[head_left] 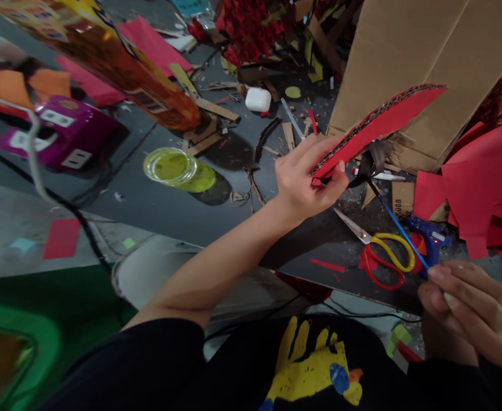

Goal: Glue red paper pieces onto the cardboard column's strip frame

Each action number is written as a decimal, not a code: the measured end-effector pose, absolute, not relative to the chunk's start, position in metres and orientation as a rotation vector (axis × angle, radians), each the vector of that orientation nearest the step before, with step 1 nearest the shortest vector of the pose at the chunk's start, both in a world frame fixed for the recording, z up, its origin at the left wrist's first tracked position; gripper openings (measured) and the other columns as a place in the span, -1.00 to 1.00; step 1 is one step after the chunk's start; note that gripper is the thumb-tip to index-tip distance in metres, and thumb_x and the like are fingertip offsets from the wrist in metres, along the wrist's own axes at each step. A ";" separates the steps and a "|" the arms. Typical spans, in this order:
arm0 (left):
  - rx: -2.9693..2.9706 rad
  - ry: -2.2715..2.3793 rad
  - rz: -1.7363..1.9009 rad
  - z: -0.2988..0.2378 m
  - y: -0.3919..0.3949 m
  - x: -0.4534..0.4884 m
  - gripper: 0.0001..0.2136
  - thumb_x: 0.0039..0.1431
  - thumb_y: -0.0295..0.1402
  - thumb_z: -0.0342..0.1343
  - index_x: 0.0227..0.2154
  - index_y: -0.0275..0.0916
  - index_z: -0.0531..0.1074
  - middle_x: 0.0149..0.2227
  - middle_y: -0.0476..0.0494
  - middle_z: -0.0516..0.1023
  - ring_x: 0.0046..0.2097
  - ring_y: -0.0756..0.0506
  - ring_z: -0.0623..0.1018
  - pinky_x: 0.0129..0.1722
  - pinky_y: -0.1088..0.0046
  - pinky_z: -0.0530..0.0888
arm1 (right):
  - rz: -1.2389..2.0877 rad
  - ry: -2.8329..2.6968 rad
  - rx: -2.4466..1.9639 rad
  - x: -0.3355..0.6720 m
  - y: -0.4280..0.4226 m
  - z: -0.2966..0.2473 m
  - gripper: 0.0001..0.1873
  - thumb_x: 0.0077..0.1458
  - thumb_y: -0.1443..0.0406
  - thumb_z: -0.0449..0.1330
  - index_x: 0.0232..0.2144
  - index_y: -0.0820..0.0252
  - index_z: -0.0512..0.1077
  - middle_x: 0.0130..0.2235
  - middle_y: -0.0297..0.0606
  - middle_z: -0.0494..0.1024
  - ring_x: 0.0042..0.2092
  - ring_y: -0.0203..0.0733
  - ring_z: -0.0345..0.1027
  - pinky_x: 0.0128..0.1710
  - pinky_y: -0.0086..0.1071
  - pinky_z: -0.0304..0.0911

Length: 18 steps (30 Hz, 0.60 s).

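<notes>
Head view: red-faced cardboard piece (383, 123) is held tilted above the tabletop (169, 205), its lower end pinched in the left hand (306, 177), grip closed on it. Right hand (465, 311) grip is closed around a thin blue brush (399, 225), whose dark bristle end meets the cardboard's lower edge. Scissors (383, 257) and blue glue gun (428, 234) lie beneath, side by side.

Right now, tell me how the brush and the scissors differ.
The brush, thin and blue-handled, slants up from the right hand toward the red cardboard in the left hand. The scissors, with yellow and red loops, lie flat and untouched on the table. Both are at the right.
</notes>
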<state>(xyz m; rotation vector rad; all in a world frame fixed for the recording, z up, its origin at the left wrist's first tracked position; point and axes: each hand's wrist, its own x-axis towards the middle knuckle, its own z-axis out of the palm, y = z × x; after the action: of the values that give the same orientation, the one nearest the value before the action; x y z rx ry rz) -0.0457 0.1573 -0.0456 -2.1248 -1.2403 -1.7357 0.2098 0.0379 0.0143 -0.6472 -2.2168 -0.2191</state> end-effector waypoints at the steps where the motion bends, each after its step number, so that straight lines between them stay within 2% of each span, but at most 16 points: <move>1: -2.128 -1.240 -1.743 -0.045 0.157 -0.046 -0.71 0.25 -0.24 -0.08 0.00 -0.15 0.28 -0.19 -0.11 0.50 -0.10 -0.10 0.57 -0.07 0.33 0.51 | -0.224 -2.210 -0.643 0.211 0.037 0.014 -0.56 -0.25 0.70 0.23 -0.46 0.18 0.17 0.12 -0.26 0.42 -0.02 -0.24 0.43 -0.13 -0.31 0.52; 5: -2.161 -1.232 -1.760 -0.046 0.157 -0.047 -0.72 0.25 -0.24 -0.06 -0.01 -0.14 0.28 -0.19 -0.11 0.50 -0.10 -0.10 0.58 -0.08 0.34 0.52 | -0.281 -2.198 -0.640 0.210 0.037 0.012 -0.58 -0.22 0.67 0.23 -0.46 0.17 0.18 0.09 -0.28 0.44 -0.03 -0.25 0.43 -0.17 -0.35 0.53; 9: -2.165 -1.227 -1.763 -0.047 0.159 -0.046 -0.72 0.26 -0.24 -0.09 -0.01 -0.14 0.28 -0.20 -0.10 0.50 -0.11 -0.10 0.58 -0.07 0.32 0.52 | -0.211 -2.206 -0.705 0.208 0.036 0.014 -0.61 -0.21 0.69 0.22 -0.46 0.19 0.24 0.07 -0.31 0.46 -0.08 -0.28 0.45 -0.12 -0.32 0.51; 16: -2.159 -1.254 -1.714 -0.042 0.155 -0.046 -0.74 0.26 -0.26 -0.11 -0.04 -0.17 0.29 -0.22 -0.11 0.51 -0.15 -0.07 0.58 -0.13 0.39 0.53 | -0.257 -2.229 -0.634 0.208 0.033 0.015 -0.59 -0.24 0.69 0.23 -0.44 0.20 0.23 0.13 -0.23 0.41 -0.01 -0.21 0.44 -0.10 -0.30 0.51; 18: -2.151 -1.270 -1.701 -0.043 0.155 -0.046 -0.73 0.26 -0.24 -0.11 -0.04 -0.17 0.29 -0.22 -0.11 0.51 -0.13 -0.08 0.58 -0.12 0.39 0.53 | -0.228 -2.226 -0.687 0.207 0.033 0.016 -0.60 -0.23 0.70 0.21 -0.44 0.20 0.25 0.11 -0.30 0.43 -0.02 -0.26 0.44 -0.06 -0.31 0.49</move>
<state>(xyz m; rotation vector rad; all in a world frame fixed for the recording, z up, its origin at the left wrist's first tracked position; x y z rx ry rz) -0.0460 0.1550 -0.0430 -2.1507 -1.2704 -1.7015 0.2067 0.0327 0.0162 -0.6870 -2.2265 -0.2283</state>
